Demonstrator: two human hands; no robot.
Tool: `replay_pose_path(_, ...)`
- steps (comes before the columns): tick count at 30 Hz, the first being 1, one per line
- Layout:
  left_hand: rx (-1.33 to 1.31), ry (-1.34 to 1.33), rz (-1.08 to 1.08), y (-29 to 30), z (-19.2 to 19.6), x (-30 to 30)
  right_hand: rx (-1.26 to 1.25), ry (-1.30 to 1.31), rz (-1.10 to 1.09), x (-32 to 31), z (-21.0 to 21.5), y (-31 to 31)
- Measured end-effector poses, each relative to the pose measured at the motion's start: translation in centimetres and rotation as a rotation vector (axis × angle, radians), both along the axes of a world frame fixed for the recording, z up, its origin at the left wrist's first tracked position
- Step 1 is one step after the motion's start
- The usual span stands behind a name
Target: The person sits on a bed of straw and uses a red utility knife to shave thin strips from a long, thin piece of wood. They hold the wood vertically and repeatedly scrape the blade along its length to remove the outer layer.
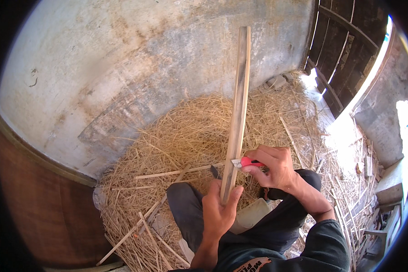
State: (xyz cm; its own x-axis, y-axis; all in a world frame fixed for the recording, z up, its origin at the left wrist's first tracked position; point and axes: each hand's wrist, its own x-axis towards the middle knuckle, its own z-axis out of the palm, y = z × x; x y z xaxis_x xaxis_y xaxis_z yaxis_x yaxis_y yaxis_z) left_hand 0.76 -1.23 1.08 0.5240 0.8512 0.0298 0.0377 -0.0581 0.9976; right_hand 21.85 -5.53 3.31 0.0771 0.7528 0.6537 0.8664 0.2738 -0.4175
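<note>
Left hand (218,213) grips one slat (237,118), upright at centre | right hand (272,167) clamps one red knife (245,162) against its right edge | three thin strips (177,172) on straw (186,136), near left

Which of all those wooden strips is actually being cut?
The long strip standing upright in the left hand; the right hand presses a red knife against it. The other strips lie on straw.

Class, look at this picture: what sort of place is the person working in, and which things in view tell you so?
Probably a rustic shed or barn corner. A heap of straw covers the floor by a rough, stained plaster wall, with a dark slatted wooden door letting daylight in. The hands hold a long wooden strip and a red knife.
</note>
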Motion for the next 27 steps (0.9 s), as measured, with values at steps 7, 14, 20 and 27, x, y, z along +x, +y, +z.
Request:
replay_pose_path(7, 0.026, 0.014, -0.018, 0.2, -0.9, -0.8, -0.034, -0.019, -0.004, 0.1, -0.1, 0.1)
replay_pose_path(14, 0.058, 0.074, -0.009, 0.0, -0.7, -1.6, -0.014, -0.028, 0.001, -0.1, -0.1, 0.5)
replay_pose_path(20, 0.006, 0.068, -0.015, -0.2, -0.7, -2.1, -0.007, -0.044, 0.018, -0.2, -0.3, 0.8)
replay_pose_path(27, 0.021, 0.057, -0.01, -0.2, -1.1, -2.5, -0.036, -0.027, -0.009, 0.0, -0.2, 0.7)
